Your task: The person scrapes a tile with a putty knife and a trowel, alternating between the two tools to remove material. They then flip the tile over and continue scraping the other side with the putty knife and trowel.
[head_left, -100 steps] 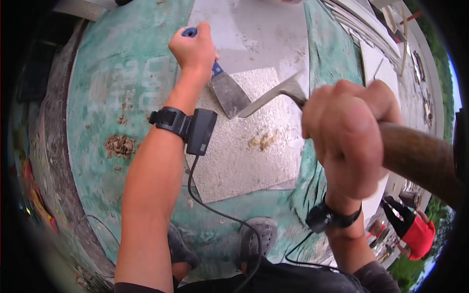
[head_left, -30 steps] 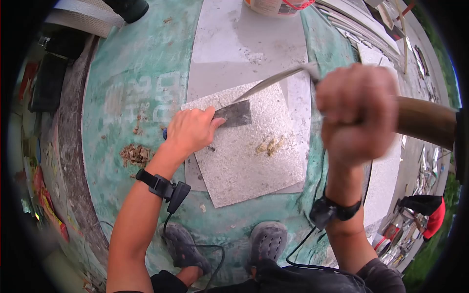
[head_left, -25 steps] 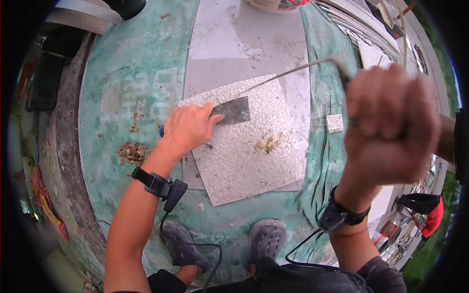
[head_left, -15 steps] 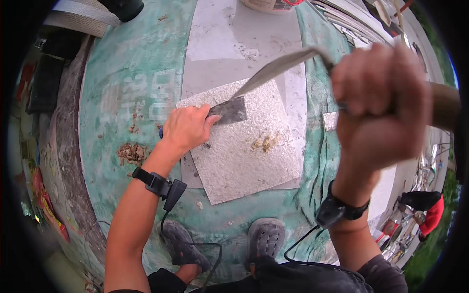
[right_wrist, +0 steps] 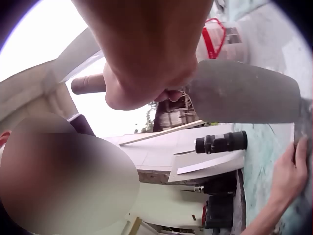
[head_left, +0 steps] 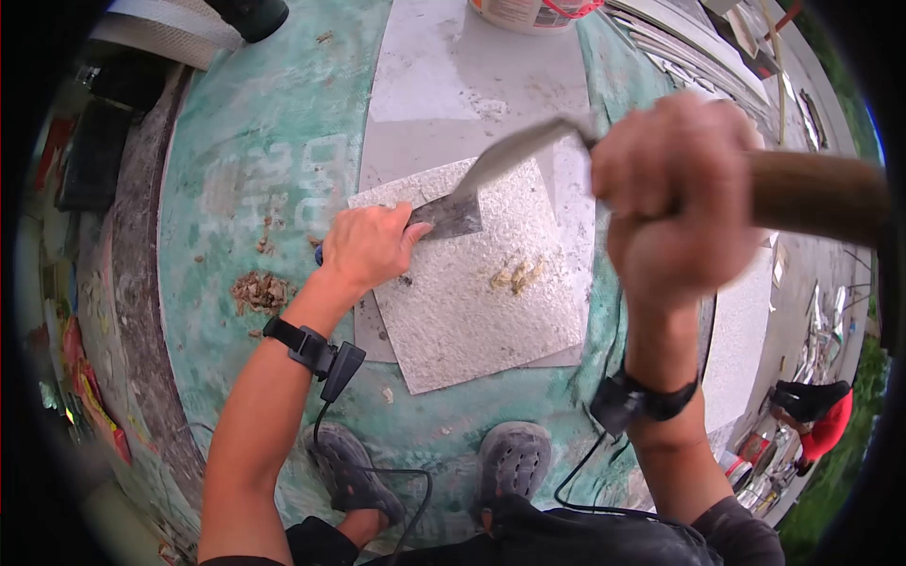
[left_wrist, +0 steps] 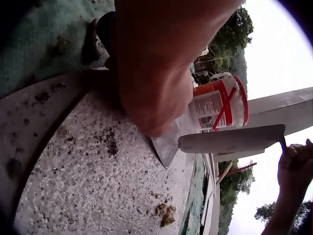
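Observation:
My left hand [head_left: 363,247] grips a putty knife, its blade [head_left: 451,217] low over the upper left of a rough white slab [head_left: 472,311]. The blue handle end shows at the wrist side of the fist. My right hand [head_left: 675,203] is raised, its fingers curled round the wooden handle [head_left: 816,193] of a trowel. The trowel's tip meets the putty knife blade, also in the left wrist view, where the trowel [left_wrist: 232,140] lies edge-on. Broad and flat, the trowel blade [right_wrist: 244,92] fills the upper right of the right wrist view. Yellowish crumbs [head_left: 516,276] lie on the slab.
A smooth grey board [head_left: 425,151] lies under the slab on green sheeting [head_left: 226,123]. Brown debris [head_left: 261,292] is heaped on the left. A bucket [head_left: 533,13] stands at the far end. Someone in red [head_left: 830,424] bends at the lower right.
Compared with the oldest frame, my left hand and the putty knife are lower, the blade pointing right. Since half a second ago, my right hand has moved left with the trowel; my left hand barely differs.

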The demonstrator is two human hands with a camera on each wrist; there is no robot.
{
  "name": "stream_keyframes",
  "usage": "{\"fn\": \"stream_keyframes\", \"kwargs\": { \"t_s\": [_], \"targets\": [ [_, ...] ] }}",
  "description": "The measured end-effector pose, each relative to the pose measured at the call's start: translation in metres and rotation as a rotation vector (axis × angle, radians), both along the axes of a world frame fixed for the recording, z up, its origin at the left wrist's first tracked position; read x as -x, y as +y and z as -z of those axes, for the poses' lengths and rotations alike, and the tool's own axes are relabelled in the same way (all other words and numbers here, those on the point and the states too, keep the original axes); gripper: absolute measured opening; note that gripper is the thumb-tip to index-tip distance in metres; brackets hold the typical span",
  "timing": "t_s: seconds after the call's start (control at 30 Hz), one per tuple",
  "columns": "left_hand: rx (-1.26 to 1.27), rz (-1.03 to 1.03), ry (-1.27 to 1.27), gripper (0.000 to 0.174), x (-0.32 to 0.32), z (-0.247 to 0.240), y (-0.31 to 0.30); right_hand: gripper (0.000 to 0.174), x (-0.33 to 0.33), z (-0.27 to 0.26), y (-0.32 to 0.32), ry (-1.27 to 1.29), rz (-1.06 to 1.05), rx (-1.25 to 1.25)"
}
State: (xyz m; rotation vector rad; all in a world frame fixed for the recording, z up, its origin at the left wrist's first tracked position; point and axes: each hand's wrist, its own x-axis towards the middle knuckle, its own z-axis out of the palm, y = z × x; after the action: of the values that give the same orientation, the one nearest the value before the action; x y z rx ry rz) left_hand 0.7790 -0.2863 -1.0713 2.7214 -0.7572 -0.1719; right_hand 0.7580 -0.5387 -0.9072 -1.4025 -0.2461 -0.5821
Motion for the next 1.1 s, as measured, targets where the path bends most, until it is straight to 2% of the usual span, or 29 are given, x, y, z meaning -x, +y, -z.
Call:
{"fn": "stream_keyframes", "kwargs": {
  "t_s": [0.03,0.1,0.17,0.23,0.27,0.3,0.37,0.4,0.47,0.57,0.6,0.63,0.7,0.77,0.83,0.9,0.93,0.97,1.03,1.07,1.1],
  "targets": [
    [0.01,-0.006,-0.008,0.036,0.002,0.003,0.0,0.036,-0.001,-0.009,-0.007,-0.132,-0.076,-0.02],
    [0.027,0.0,-0.02,0.036,0.001,0.002,-0.004,0.036,0.0,-0.023,-0.011,-0.193,-0.117,0.031],
    [-0.015,-0.019,0.034,0.037,0.003,-0.006,-0.005,0.035,0.001,-0.025,-0.004,-0.239,-0.125,-0.165],
    [-0.011,-0.019,0.024,0.037,0.003,-0.004,-0.004,0.032,0.001,0.004,-0.001,-0.146,0.1,0.246],
    [-0.009,-0.012,0.018,0.037,0.003,-0.003,-0.004,0.031,-0.005,0.023,0.014,-0.05,0.147,0.096],
    [-0.01,-0.012,0.013,0.037,0.001,-0.003,-0.003,0.031,0.002,0.018,0.002,0.021,0.049,0.168],
    [0.037,0.015,-0.021,0.036,0.004,0.001,-0.002,0.033,0.007,-0.001,-0.002,-0.028,-0.026,-0.098],
    [0.037,0.02,-0.013,0.036,0.006,0.001,-0.003,0.034,0.006,-0.01,-0.014,-0.129,-0.124,-0.034],
    [0.011,-0.01,0.016,0.036,0.004,-0.003,-0.004,0.035,0.01,-0.02,-0.003,-0.175,-0.065,-0.026],
    [0.015,0.002,0.014,0.036,0.003,0.0,-0.003,0.037,0.009,0.007,0.005,-0.027,0.098,0.108],
    [0.013,0.002,0.006,0.036,0.001,0.0,-0.003,0.037,0.01,0.017,0.017,0.148,0.115,0.031],
    [0.025,0.012,-0.025,0.036,0.001,0.001,-0.004,0.037,0.007,0.013,0.01,0.141,0.115,0.027],
    [0.031,0.013,-0.037,0.037,0.007,0.002,0.0,0.038,0.0,-0.006,-0.01,-0.198,-0.164,-0.019],
    [-0.059,0.001,0.002,0.038,0.002,-0.002,-0.005,0.037,0.002,-0.028,-0.012,-0.231,-0.207,0.055],
    [-0.046,0.007,0.001,0.038,0.002,0.0,-0.004,0.034,0.004,-0.031,-0.014,-0.207,-0.132,0.144],
    [-0.038,0.005,-0.008,0.038,0.002,0.0,-0.003,0.03,0.0,0.007,0.002,-0.088,0.036,0.085],
    [-0.024,0.002,-0.01,0.037,0.001,0.0,-0.003,0.03,0.001,0.015,0.014,0.125,0.082,0.047],
    [-0.01,-0.001,-0.013,0.037,0.001,0.0,-0.003,0.03,0.001,0.011,0.011,0.121,0.081,0.044],
    [-0.009,-0.011,-0.013,0.037,0.002,0.001,-0.001,0.031,0.0,-0.012,-0.001,-0.047,-0.022,-0.103],
    [0.0,-0.003,-0.009,0.037,0.003,0.001,-0.004,0.032,-0.002,-0.023,-0.006,-0.164,-0.084,0.016],
    [0.004,0.002,-0.014,0.037,0.001,0.0,-0.006,0.032,-0.004,-0.024,-0.008,-0.168,-0.079,0.02]
  ]
}}
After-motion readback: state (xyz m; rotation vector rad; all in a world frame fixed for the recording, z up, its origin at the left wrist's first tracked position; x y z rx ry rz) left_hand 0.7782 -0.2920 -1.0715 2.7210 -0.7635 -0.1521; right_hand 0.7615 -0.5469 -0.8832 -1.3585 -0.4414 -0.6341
